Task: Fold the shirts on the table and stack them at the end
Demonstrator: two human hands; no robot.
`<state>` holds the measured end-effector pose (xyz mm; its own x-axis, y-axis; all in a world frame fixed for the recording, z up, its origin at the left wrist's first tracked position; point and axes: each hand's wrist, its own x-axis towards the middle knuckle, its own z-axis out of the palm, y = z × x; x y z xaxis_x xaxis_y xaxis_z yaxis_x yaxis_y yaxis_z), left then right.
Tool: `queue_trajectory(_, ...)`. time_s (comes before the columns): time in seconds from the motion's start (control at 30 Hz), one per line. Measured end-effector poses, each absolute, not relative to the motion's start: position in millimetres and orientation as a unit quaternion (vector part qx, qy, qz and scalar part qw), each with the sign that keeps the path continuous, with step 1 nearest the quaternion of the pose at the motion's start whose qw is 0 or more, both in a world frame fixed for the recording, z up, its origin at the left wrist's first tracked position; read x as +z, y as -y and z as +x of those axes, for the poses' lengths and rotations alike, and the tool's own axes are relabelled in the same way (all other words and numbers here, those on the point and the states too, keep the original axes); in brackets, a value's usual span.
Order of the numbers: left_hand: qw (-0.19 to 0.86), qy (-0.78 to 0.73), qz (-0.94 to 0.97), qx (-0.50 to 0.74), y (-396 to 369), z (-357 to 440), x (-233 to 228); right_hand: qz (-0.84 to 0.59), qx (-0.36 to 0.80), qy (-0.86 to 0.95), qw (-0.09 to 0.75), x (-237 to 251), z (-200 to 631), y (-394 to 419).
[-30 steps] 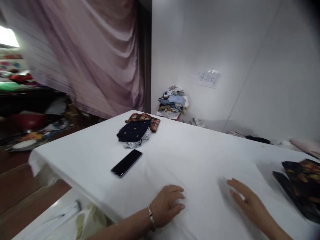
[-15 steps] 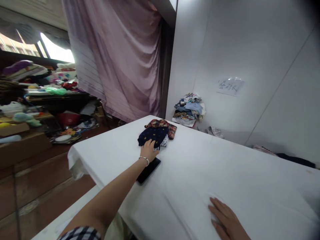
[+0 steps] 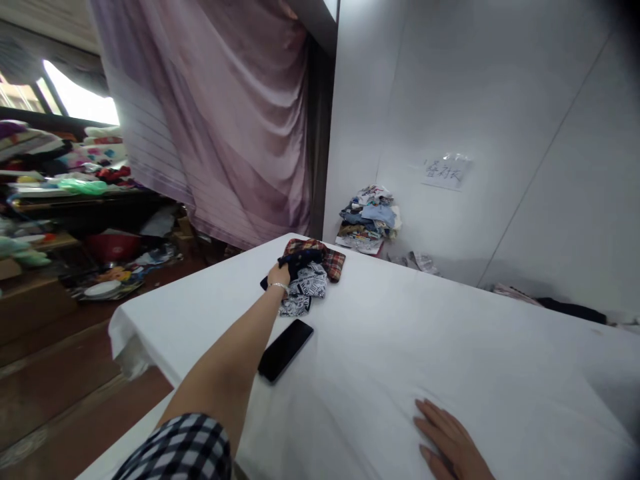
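Observation:
My left hand (image 3: 278, 274) reaches far across the white table (image 3: 400, 347) and grips a dark navy garment (image 3: 304, 257), lifting it off a small pile. Under it lies a white cloth with black print (image 3: 304, 292) and behind it a red plaid cloth (image 3: 330, 259). A bracelet sits on my left wrist. My right hand (image 3: 447, 443) rests flat on the tablecloth near the front edge, fingers apart, holding nothing. A black phone (image 3: 285, 349) lies on the table beside my left forearm.
A heap of folded clothes (image 3: 369, 219) lies against the white wall, with a paper note (image 3: 443, 171) taped above. A purple curtain (image 3: 225, 120) hangs at the back left. Cluttered shelves and a red bowl (image 3: 113, 245) stand at left over a wooden floor.
My left hand went from resting near me to the pile, closed on the navy garment and pulled it up, uncovering the printed white cloth. My right hand stayed flat.

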<state>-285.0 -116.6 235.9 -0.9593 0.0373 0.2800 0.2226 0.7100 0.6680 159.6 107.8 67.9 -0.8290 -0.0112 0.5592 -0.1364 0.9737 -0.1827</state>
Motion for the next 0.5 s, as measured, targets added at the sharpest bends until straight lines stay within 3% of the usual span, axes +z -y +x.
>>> queue_trajectory(0.13, 0.177, 0.891, -0.142, -0.395, 105.2, -260.7, 286.4, -0.061, 0.286, 0.932, 0.215, 72.8, 162.4, -104.8)
queue_trajectory(0.23, 0.181, 0.866, -0.251, -0.393, 83.0, -205.7, 293.8, -0.175, 0.492, 0.823, 0.223, 82.9, 162.8, -104.1)
queue_trajectory(0.37, 0.071, 0.800, -0.484, -0.349, 59.8, -92.0, 252.8, -0.238, 0.710, 0.586, 0.309, 103.8, 161.5, -108.5)
queue_trajectory(0.5, -0.092, 0.710, -0.625, -0.310, 60.8, -5.7, 201.1, -0.282, 0.773, 0.453, 0.344, 118.1, 165.5, -120.9)
